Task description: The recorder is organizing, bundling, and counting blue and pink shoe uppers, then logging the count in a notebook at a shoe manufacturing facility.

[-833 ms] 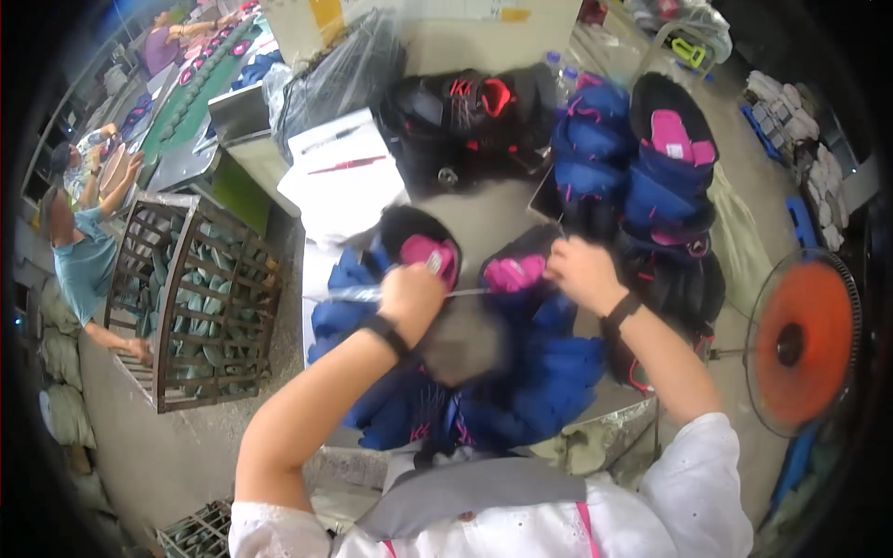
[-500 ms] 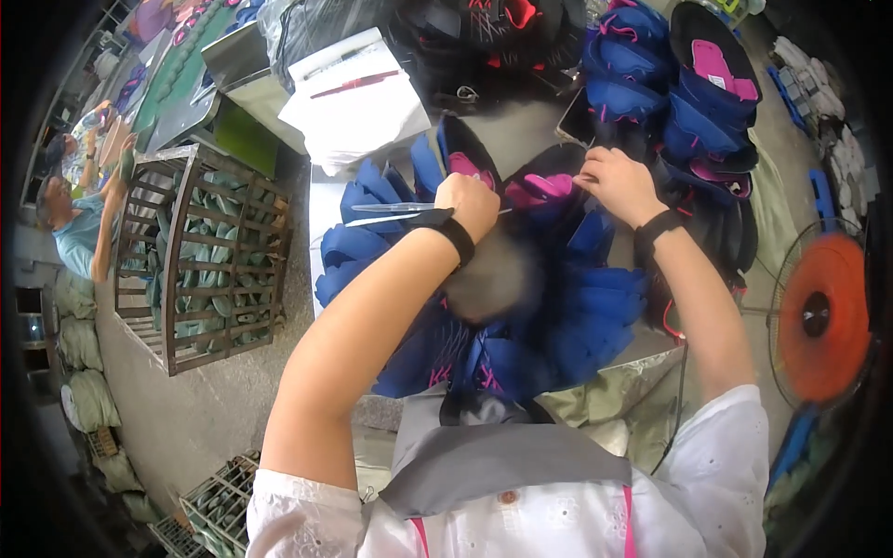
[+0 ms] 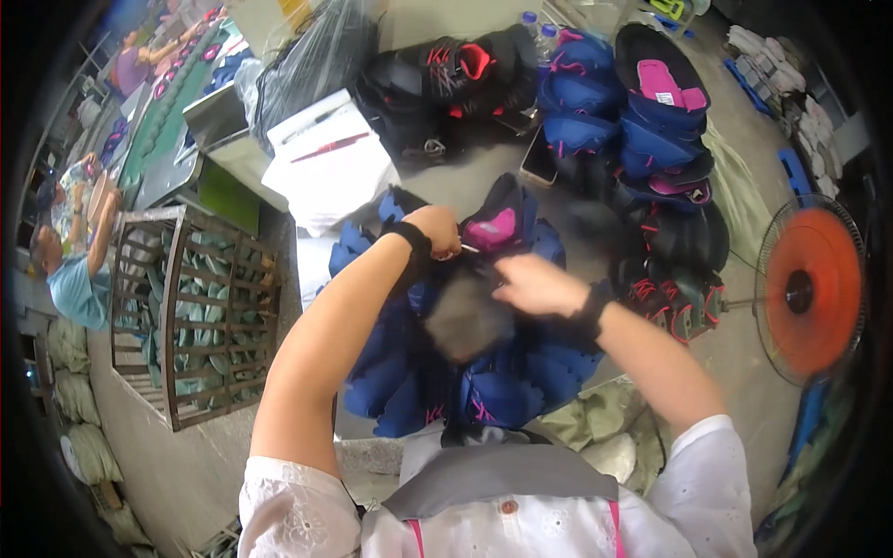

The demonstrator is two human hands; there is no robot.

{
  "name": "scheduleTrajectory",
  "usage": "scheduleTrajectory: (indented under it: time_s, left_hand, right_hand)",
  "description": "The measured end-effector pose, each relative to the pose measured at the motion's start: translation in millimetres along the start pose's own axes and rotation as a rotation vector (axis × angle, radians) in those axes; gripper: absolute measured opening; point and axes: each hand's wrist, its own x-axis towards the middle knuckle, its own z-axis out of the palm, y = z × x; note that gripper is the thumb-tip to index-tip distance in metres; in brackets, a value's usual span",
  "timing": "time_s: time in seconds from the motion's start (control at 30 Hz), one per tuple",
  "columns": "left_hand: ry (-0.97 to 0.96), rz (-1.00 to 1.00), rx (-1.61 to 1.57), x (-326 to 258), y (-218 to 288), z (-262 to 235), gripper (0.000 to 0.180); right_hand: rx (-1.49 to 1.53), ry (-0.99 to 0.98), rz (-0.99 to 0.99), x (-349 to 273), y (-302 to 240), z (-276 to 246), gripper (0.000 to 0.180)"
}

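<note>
Blue shoe uppers (image 3: 512,391) lie fanned in a ring on the table before me, some with pink laces. At the far side of the ring, an upper with a pink tongue or lining (image 3: 493,230) stands between my hands. My left hand (image 3: 433,232) is closed on a slim metal tool (image 3: 469,247); only a short bright tip shows, so its kind is unclear. Close to the near side of the pink-lined upper is my right hand (image 3: 544,286), fingers curled together. Whatever they hold, if anything, is hidden.
Stacked blue uppers (image 3: 584,98) and black shoes (image 3: 437,79) stand at the back. White papers with a red pen (image 3: 330,147) lie left, a phone (image 3: 539,156) behind the ring. A slatted crate (image 3: 172,316) is left, an orange fan (image 3: 800,293) right. Other people work far left.
My right hand has come left and nearer to me. My left hand has shifted left, and the tool's long silver parts no longer show. The view has shifted too.
</note>
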Motion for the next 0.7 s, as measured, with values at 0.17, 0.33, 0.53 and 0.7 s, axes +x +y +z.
scheduleTrajectory:
  time_s: [0.17, 0.33, 0.53, 0.7]
  left_hand:
    - [0.127, 0.119, -0.239, 9, -6, 0, 0.016]
    - [0.09, 0.09, -0.397, 1, -10, -14, 0.015]
    - [0.105, 0.075, -0.393, 1, -16, -16, 0.017]
    - [0.108, 0.146, -0.382, -1, -14, -16, 0.02]
  right_hand:
    - [0.139, 0.194, 0.212, 25, 4, 31, 0.033]
    - [0.136, 0.216, 0.219, 46, -3, 20, 0.034]
    - [0.231, 0.234, 0.239, 62, 2, 24, 0.031]
    - [0.287, 0.281, 0.218, 70, 8, 34, 0.026]
